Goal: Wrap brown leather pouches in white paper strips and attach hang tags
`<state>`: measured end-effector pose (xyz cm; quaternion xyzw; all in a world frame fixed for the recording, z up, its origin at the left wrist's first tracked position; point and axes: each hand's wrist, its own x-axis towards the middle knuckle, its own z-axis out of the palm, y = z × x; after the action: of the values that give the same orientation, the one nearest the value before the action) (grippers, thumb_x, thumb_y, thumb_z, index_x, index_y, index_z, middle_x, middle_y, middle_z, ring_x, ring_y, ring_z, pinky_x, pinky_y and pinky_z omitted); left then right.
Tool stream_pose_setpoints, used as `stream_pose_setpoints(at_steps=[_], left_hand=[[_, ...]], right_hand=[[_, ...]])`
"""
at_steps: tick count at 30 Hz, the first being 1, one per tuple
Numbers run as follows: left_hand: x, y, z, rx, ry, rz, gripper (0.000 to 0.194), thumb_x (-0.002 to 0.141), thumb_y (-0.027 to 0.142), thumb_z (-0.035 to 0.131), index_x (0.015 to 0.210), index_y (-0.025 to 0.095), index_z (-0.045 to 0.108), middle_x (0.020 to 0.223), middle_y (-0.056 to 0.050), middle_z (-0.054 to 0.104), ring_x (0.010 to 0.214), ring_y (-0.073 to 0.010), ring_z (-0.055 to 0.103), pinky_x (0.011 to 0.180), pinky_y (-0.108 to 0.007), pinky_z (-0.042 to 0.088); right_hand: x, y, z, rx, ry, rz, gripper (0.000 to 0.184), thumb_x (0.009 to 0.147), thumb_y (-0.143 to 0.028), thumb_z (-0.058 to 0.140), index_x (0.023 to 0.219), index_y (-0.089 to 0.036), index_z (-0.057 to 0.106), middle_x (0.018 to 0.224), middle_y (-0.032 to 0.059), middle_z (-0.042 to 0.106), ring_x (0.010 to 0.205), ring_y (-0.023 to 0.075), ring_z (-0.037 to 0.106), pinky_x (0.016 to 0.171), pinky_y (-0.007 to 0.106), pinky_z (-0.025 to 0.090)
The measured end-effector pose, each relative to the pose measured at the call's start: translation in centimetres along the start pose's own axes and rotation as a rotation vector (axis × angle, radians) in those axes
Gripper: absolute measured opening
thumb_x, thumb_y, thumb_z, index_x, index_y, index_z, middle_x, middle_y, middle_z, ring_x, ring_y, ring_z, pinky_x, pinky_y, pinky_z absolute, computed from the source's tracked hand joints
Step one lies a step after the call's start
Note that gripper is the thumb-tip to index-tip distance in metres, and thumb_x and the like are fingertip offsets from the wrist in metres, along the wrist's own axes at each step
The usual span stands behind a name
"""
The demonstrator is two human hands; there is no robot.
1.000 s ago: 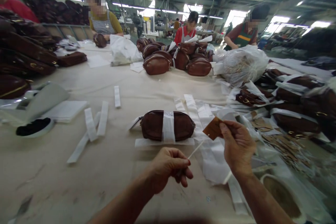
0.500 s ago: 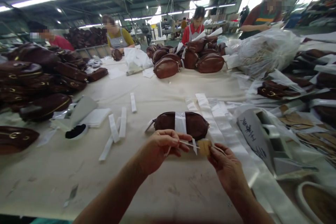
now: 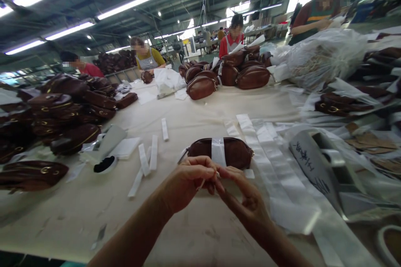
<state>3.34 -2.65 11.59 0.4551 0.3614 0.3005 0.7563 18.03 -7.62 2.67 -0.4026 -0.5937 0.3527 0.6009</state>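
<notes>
A dark brown leather pouch (image 3: 238,153) with a white band (image 3: 218,150) around its middle lies on the table just beyond my hands. My left hand (image 3: 189,179) is closed in a pinch on a thin white string (image 3: 201,185), a bit of which hangs below the fingers. My right hand (image 3: 247,196) meets it fingertip to fingertip, also pinching the string, where a small pale bit shows. The tan tag on the string is hidden now. A small white tag (image 3: 249,173) sticks out at the pouch's front right edge.
White paper strips (image 3: 153,153) lie to the left near a tape dispenser (image 3: 108,144). Brown pouches are piled at left (image 3: 67,112) and at the back (image 3: 202,87). Plastic sleeves (image 3: 275,167) and a grey dispenser with handwriting (image 3: 308,162) occupy the right. Several co-workers stand beyond the table.
My right hand has moved left to meet my left hand at the string. The tan tag, in view before by my right fingers, no longer shows. The camera view has shifted slightly.
</notes>
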Motion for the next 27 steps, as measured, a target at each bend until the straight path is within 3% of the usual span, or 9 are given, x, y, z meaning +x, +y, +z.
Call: stream_pose_setpoints(at_steps=[6, 12, 16, 21, 27], left_hand=[[0.1, -0.2, -0.3, -0.019, 0.006, 0.005, 0.010, 0.063, 0.020, 0.063, 0.061, 0.012, 0.058, 0.078, -0.010, 0.068, 0.063, -0.0149, 0.061, 0.056, -0.023, 0.038], [0.3, -0.7, -0.5, -0.019, 0.002, -0.001, 0.010, 0.067, 0.021, 0.063, 0.063, 0.012, 0.061, 0.067, -0.009, 0.067, 0.062, -0.0152, 0.061, 0.057, -0.022, 0.038], [0.3, -0.8, -0.5, -0.013, 0.016, 0.006, 0.009, 0.068, 0.019, 0.062, 0.063, 0.011, 0.062, 0.065, -0.009, 0.067, 0.062, -0.0146, 0.061, 0.057, -0.021, 0.039], [0.2, -1.4, -0.6, 0.002, 0.045, -0.007, 0.012, 0.068, 0.020, 0.062, 0.069, 0.009, 0.064, 0.065, -0.010, 0.067, 0.060, -0.0128, 0.061, 0.055, -0.019, 0.040], [0.4, -3.0, -1.0, -0.046, 0.061, -0.084, 0.014, 0.062, 0.021, 0.063, 0.059, 0.011, 0.055, 0.072, -0.012, 0.069, 0.051, -0.0166, 0.063, 0.043, -0.019, 0.038]], right_hand=[[-0.4, 0.2, -0.2, 0.074, 0.041, 0.128, 0.012, 0.080, -0.029, 0.061, 0.083, -0.021, 0.070, 0.083, 0.0043, 0.070, 0.081, 0.0194, 0.065, 0.074, 0.029, 0.052], [-0.8, 0.0, -0.5, 0.164, 0.021, 0.293, 0.016, 0.077, -0.034, 0.064, 0.080, -0.019, 0.070, 0.074, 0.0022, 0.067, 0.067, 0.0152, 0.060, 0.061, 0.024, 0.049], [-1.0, 0.3, -0.1, 0.237, 0.013, 0.371, 0.014, 0.075, -0.032, 0.065, 0.076, -0.019, 0.069, 0.071, 0.0011, 0.065, 0.067, 0.0142, 0.058, 0.061, 0.023, 0.047], [-1.3, 1.2, 0.2, 0.244, 0.094, 0.415, 0.018, 0.073, -0.035, 0.066, 0.073, -0.017, 0.064, 0.062, -0.0009, 0.059, 0.057, 0.0110, 0.051, 0.054, 0.021, 0.042], [-1.4, 1.7, 0.1, 0.165, 0.118, 0.501, 0.029, 0.074, -0.044, 0.064, 0.068, -0.017, 0.057, 0.052, -0.0038, 0.048, 0.046, 0.0079, 0.042, 0.044, 0.019, 0.034]])
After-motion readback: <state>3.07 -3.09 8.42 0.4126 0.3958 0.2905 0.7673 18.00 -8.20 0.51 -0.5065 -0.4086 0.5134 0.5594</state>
